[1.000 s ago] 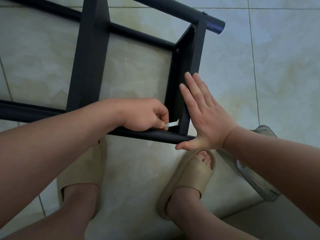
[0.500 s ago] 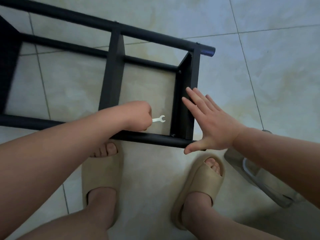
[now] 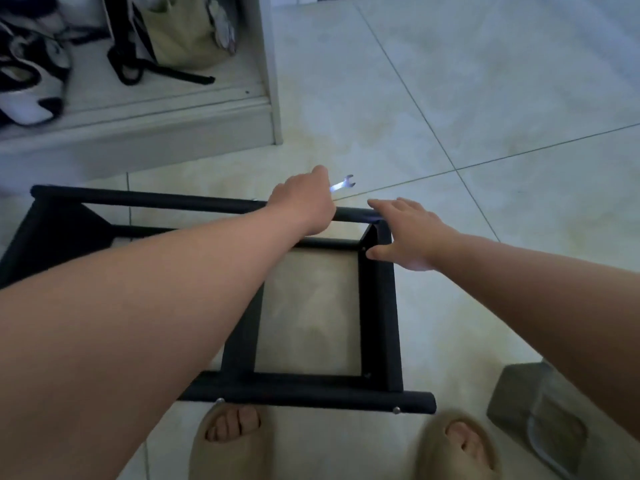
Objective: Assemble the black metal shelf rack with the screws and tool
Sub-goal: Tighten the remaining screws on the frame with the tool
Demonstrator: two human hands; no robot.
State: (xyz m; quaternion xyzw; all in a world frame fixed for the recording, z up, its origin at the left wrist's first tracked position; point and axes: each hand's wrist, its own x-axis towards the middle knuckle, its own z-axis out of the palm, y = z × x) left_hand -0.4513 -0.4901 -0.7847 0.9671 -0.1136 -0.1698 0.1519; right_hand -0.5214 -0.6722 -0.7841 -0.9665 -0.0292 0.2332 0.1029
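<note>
The tiled floor (image 3: 485, 133) takes up most of the view. At the far left stands a white cupboard (image 3: 173, 133) with shoes and a bag in it.

The black metal rack (image 3: 379, 323) lies flat on the floor, right in front of the person's feet. It has a long far tube (image 3: 156, 202), a long near tube (image 3: 311, 396), and flat bars that join them. The end bar (image 3: 394, 306) is on the right side.

Both arms reach out over the rack. The left hand (image 3: 304, 202) is over the far tube, and its fingers are curled tight around the handle of a tool. The right hand (image 3: 405, 233) lies flat on the far right corner of the rack, with its fingers straight and spread. It holds nothing.

Two tan slippers (image 3: 228, 441) show at the near edge. A grey thing (image 3: 540, 410) sits on the floor at the near right, and I cannot tell what it is.

The tool is a small silver wrench (image 3: 343, 184). Its open end sticks out past the left hand, up in the air, just beyond the far tube. Two shiny screws (image 3: 397, 409) are already in the near tube.

I think the near side is done and the far right corner is the job now. A tiny dot by the right thumb may be a screw, but it is too small to be sure. Next, the wrench needs to come down and fit snugly around that screw. The right hand should press the corner so the rack does not slide.
</note>
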